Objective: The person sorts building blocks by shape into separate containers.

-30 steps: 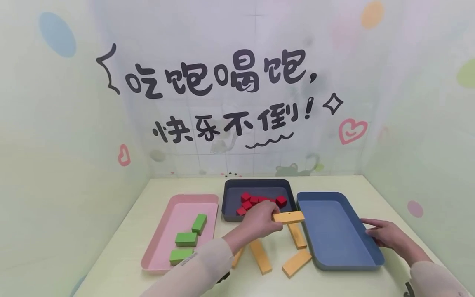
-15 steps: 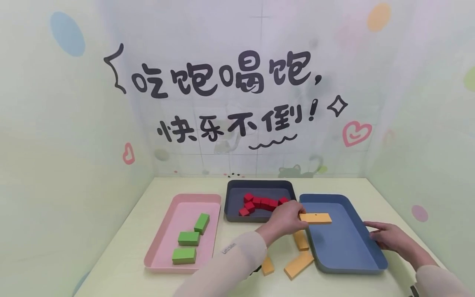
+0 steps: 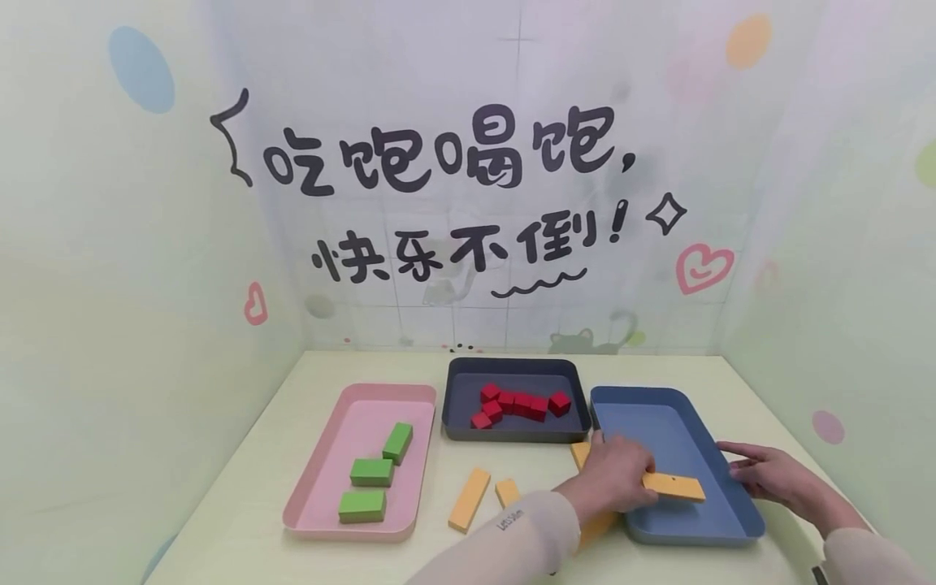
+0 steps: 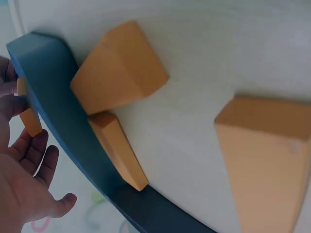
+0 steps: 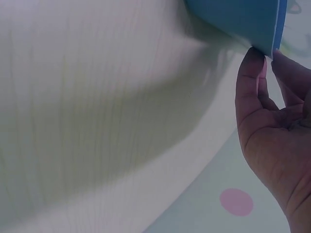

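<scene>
My left hand (image 3: 616, 471) pinches one end of a yellow-orange wooden block (image 3: 676, 487). The block's free end points right, over the blue tray (image 3: 651, 422). In the left wrist view the same block (image 4: 31, 119) shows between fingertips just past the tray wall (image 4: 63, 97). On the tray's right side, my right hand (image 3: 773, 479) holds the rim; the right wrist view has thumb and finger on either side of the tray edge (image 5: 243, 19). Loose yellow-orange blocks lie left of the tray, one (image 3: 470, 500) in full sight and others partly covered by my left arm.
A pink tray (image 3: 322, 455) with green blocks (image 3: 372, 471) stands at the left. At the back middle, a dark grey tray (image 3: 461, 390) holds several red cubes (image 3: 522, 405). Printed walls (image 3: 468, 203) close in the table at the back and both sides.
My left hand has carried the yellow-orange block rightward, from beside the blue tray to over it, then lower and nearer me. The right hand has stayed at the tray rim.
</scene>
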A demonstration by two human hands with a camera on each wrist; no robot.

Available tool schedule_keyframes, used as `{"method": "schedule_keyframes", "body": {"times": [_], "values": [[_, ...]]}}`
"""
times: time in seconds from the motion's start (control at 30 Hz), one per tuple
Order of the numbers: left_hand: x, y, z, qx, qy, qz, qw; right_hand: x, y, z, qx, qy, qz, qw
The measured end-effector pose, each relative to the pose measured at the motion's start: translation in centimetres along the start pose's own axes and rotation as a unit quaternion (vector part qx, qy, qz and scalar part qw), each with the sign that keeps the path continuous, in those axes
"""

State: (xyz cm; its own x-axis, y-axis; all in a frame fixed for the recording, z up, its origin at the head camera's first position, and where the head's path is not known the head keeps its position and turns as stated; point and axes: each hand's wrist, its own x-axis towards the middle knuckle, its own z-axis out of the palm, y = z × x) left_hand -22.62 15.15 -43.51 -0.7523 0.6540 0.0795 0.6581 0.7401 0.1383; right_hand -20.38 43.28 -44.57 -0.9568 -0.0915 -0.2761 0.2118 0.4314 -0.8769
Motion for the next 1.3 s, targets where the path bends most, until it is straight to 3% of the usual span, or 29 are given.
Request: {"method": "schedule_keyframes", "body": {"times": [0.3,0.63,0.83,1.07,1.3], "values": [[-0.5,0.2,1.7,0.024,-0.039,0.021,0.9987,-0.6,0.2,-0.7,0.023,-0.064,-0.018,0.9975],[-1.0,0.8,1.6,0.043,-0.05,0.011,0.9978,-0.3,0.4,-0.9,0.019,-0.053,-0.015,0.9983],[-2.0,0.0,0.8,0.018,-0.039,0.032,0.9986,-0.1,0.3,-0.8,0.012,-0.042,-0.014,0.999],[-5.1,-3.1,-1.2,-0.015,0.005,0.056,0.9983,0.1,0.2,-0.5,0.012,-0.023,-0.008,0.9996],[-10.3,-7.6,-3.3,-0.093,0.075,0.033,0.9922,0.0,0.1,-0.5,0.009,-0.023,-0.003,0.9997]]}}
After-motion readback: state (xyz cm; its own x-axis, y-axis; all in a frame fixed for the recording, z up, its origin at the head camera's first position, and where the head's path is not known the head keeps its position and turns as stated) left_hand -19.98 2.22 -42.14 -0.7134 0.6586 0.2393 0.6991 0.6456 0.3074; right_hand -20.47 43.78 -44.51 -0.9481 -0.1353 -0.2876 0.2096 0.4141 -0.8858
